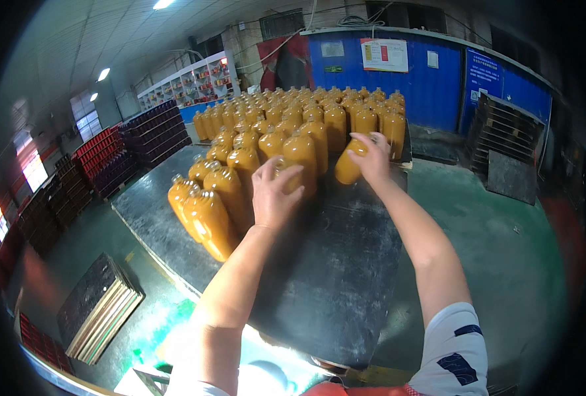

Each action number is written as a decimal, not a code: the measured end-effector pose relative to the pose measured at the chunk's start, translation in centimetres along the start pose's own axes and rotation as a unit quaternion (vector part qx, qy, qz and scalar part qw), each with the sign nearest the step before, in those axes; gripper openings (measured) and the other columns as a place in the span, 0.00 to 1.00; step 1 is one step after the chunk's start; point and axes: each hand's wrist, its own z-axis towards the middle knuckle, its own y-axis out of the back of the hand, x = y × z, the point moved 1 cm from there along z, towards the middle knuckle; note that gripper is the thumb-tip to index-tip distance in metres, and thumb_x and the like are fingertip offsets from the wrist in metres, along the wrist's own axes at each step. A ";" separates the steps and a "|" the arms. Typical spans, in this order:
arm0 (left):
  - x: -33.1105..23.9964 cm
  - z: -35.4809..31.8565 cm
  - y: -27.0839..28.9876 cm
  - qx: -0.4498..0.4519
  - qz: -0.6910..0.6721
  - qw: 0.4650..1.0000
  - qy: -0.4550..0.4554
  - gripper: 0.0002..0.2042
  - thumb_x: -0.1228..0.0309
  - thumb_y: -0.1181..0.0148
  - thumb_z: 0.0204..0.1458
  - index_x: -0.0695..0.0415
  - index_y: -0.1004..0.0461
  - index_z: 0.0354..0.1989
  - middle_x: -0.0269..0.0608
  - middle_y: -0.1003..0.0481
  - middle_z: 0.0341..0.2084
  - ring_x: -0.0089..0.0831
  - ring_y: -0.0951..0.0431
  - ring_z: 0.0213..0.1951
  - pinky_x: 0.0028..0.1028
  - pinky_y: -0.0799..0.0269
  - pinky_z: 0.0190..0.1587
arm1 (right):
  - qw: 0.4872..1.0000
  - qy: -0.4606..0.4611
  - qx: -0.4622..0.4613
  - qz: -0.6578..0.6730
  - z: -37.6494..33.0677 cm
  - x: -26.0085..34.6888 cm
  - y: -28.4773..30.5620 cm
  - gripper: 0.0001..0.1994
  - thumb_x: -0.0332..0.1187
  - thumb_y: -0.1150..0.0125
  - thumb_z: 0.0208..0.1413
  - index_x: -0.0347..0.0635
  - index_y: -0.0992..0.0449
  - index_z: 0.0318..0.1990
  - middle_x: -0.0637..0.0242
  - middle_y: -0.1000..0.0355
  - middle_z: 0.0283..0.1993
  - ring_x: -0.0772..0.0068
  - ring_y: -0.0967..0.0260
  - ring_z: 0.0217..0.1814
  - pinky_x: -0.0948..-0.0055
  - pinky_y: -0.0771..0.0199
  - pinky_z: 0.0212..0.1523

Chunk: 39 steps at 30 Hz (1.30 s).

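Many clear glass bottles [243, 162] filled with orange-yellow liquid stand close together on a dark tabletop [332, 277]. My left hand [273, 191] is closed round the upper part of one bottle [289, 173] at the near edge of the group. Farther right, my right hand [372, 157] grips another bottle [347, 168] by its upper part, and this one leans, its base toward the lower left. The lower part of the bottle in my left hand is partly hidden by my fingers. A few bottles [207, 218] stand left of my left forearm.
A stack of flat boards [104, 303] lies on the green floor at the left. Stacked red and dark crates [101, 155] stand behind it. Pallets [504, 142] lean by the blue wall [431, 86] at the right. Shelves [190, 82] with small goods stand at the back.
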 end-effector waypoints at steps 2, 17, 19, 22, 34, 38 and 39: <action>-1.6 -1.8 2.3 -0.004 -0.039 0.999 0.010 0.22 0.70 0.28 0.41 0.42 0.19 0.49 0.41 0.33 0.60 0.47 0.35 0.60 0.40 0.33 0.61 | 0.994 -0.055 -0.016 0.091 -1.8 -0.2 3.0 0.25 0.36 0.26 0.47 0.55 0.21 0.55 0.55 0.30 0.55 0.53 0.35 0.59 0.61 0.35 0.62; 3.4 -31.7 32.9 -0.144 -0.663 0.568 0.465 0.31 0.56 0.36 0.58 0.56 0.36 0.66 0.44 0.29 0.59 0.40 0.29 0.60 0.45 0.32 0.64 | 0.540 -0.532 0.142 0.636 -22.6 33.6 15.2 0.31 0.52 0.40 0.60 0.51 0.37 0.67 0.60 0.39 0.67 0.52 0.42 0.71 0.34 0.39 0.66; 5.0 -36.1 32.8 -0.147 -0.668 0.451 0.574 0.27 0.53 0.37 0.58 0.55 0.32 0.61 0.43 0.28 0.59 0.40 0.29 0.61 0.45 0.32 0.64 | 0.472 -0.548 0.171 0.669 -27.5 36.6 14.1 0.34 0.54 0.40 0.59 0.46 0.40 0.66 0.54 0.41 0.68 0.50 0.45 0.72 0.32 0.43 0.68; 6.6 -41.6 32.5 -0.152 -0.687 0.378 0.602 0.25 0.52 0.41 0.60 0.49 0.34 0.62 0.44 0.31 0.59 0.42 0.31 0.60 0.51 0.31 0.62 | 0.377 -0.690 0.134 0.603 -32.8 43.6 11.3 0.30 0.57 0.54 0.67 0.50 0.41 0.69 0.57 0.41 0.71 0.53 0.47 0.75 0.39 0.45 0.72; 11.8 -56.6 34.1 -0.286 -0.708 0.138 0.630 0.33 0.46 0.33 0.49 0.51 0.31 0.60 0.49 0.31 0.55 0.57 0.32 0.55 0.38 0.12 0.38 | 0.154 -0.777 0.148 0.592 -48.7 50.3 1.6 0.30 0.61 0.53 0.65 0.49 0.36 0.64 0.55 0.35 0.63 0.47 0.36 0.63 0.44 0.25 0.58; 11.9 -57.3 34.2 -0.296 -0.711 0.124 0.626 0.35 0.46 0.31 0.48 0.56 0.30 0.59 0.53 0.30 0.54 0.55 0.31 0.55 0.36 0.12 0.38 | 0.123 -0.787 0.148 0.586 -49.1 51.0 1.7 0.30 0.60 0.53 0.65 0.48 0.35 0.63 0.53 0.34 0.62 0.46 0.35 0.61 0.44 0.23 0.57; 11.9 -57.4 34.2 -0.293 -0.716 0.122 0.623 0.35 0.46 0.31 0.48 0.56 0.30 0.59 0.53 0.30 0.54 0.55 0.31 0.55 0.36 0.12 0.38 | 0.113 -0.792 0.149 0.581 -49.1 51.1 1.8 0.30 0.60 0.53 0.65 0.48 0.35 0.63 0.53 0.34 0.62 0.47 0.35 0.61 0.44 0.23 0.56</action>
